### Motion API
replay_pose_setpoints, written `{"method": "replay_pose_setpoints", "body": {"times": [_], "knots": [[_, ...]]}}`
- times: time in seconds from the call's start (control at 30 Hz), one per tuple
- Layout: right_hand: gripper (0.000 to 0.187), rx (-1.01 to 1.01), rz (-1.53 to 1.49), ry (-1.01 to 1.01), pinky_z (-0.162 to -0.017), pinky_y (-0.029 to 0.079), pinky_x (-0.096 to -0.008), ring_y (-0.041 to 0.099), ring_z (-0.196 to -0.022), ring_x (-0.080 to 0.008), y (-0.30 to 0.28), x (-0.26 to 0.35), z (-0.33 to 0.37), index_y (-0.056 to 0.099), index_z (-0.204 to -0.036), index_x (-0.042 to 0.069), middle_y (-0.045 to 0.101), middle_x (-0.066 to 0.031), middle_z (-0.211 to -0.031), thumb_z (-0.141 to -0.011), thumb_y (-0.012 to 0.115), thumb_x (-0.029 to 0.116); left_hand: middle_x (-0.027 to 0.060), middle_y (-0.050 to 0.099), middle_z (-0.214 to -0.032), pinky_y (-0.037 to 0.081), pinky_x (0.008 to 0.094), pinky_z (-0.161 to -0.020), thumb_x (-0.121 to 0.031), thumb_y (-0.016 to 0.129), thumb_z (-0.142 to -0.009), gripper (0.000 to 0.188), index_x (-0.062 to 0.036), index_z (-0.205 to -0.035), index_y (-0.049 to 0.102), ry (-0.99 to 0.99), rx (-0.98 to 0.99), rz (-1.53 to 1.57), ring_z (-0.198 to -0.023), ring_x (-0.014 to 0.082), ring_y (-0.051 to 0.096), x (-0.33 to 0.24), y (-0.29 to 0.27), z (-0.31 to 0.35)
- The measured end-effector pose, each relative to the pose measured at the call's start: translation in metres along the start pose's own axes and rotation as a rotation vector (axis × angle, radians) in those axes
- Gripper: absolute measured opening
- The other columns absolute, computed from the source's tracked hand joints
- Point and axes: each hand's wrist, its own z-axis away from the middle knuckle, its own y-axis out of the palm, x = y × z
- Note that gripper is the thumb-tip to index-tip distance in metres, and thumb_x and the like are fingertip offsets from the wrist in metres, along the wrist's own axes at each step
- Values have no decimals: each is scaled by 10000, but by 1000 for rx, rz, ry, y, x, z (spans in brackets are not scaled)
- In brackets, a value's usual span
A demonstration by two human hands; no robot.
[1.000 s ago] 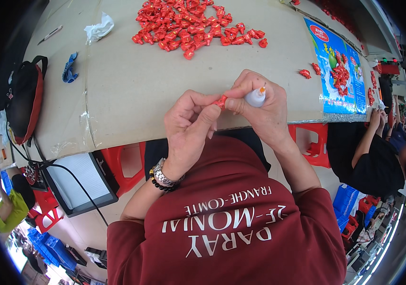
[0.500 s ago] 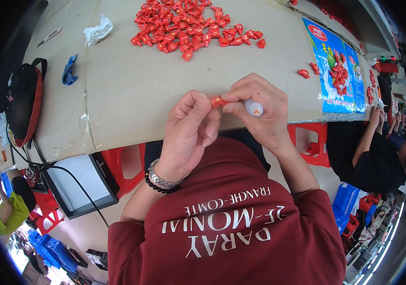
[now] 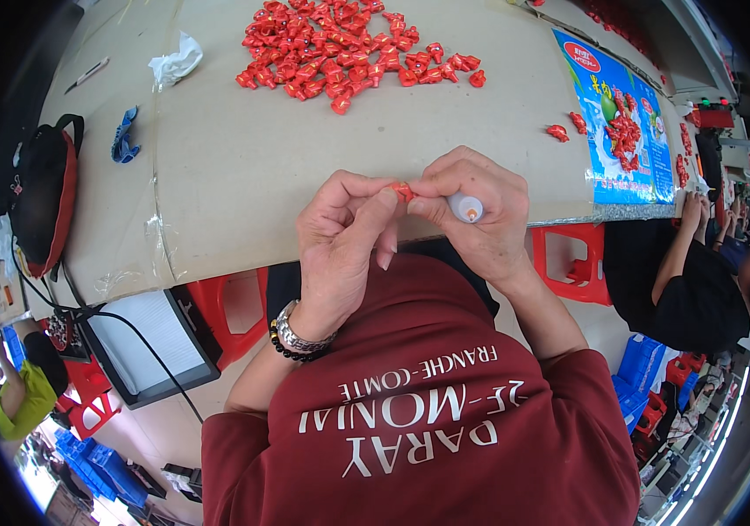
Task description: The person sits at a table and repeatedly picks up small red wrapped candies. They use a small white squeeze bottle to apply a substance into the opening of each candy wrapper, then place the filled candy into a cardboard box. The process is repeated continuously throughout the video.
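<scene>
Above the table's near edge, both hands meet at a small red piece [image 3: 403, 191] with gold marks, its ends covered by fingertips. My left hand [image 3: 336, 235] pinches one end between thumb and forefinger. On the other side my right hand [image 3: 496, 215] pinches the opposite end. That same hand also keeps a small whitish bottle [image 3: 465, 208] in its curled fingers, the tip facing me. Beyond the hands lies a heap of similar red pieces [image 3: 322, 53], too small to name exactly.
A blue printed sheet [image 3: 599, 167] with red pieces on it lies right. On the left are crumpled tissue [image 3: 176, 60], a pen [image 3: 87, 74], a blue strip [image 3: 126, 136] and a black-red bag [image 3: 46, 188]. A co-worker in black [image 3: 686, 280] sits at the right.
The fingers of my left hand have shifted and cover more of the red piece. My right hand keeps its pinch and the bottle. The view has moved slightly.
</scene>
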Motion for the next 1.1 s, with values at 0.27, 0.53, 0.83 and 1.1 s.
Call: {"method": "replay_pose_setpoints", "body": {"times": [0.27, 0.53, 0.83, 1.1], "knots": [[198, 25, -44, 5, -485, 437, -267, 575, -597, -177, 0, -2, 2, 594, -761, 14, 580, -78, -715, -644, 745, -38, 28, 594, -698, 392, 185, -431, -57, 556, -908, 64, -8, -942, 579, -11, 18, 28, -514, 45, 494, 3, -3, -1], [189, 30, -53, 9, -480, 433, -268, 568, -591, -170, 2, -5, 1, 587, -751, 15, 576, -72, -716, -650, 731, -54, 33, 599, -712, 407, 188, -441, -48, 560, -903, 59, -8, -936, 588, -45, 25, 50, -533, 48, 507, 4, -5, -3], [194, 25, -64, 24, -484, 434, -270, 563, -588, -166, 1, -7, 1, 583, -746, 12, 576, -73, -716, -647, 738, -50, 32, 600, -716, 402, 185, -436, -50, 563, -903, 59, -9, -935, 590, -33, 25, 34, -528, 46, 506, 6, -4, -5], [198, 62, -86, 155, -530, 460, -259, 591, -613, -164, -3, -5, -1, 636, -811, 14, 610, -72, -751, -653, 743, -39, 51, 611, -764, 373, 179, -410, -86, 537, -925, 91, -6, -960, 564, -91, -5, 87, -497, 40, 468, 1, 1, -6]]}}
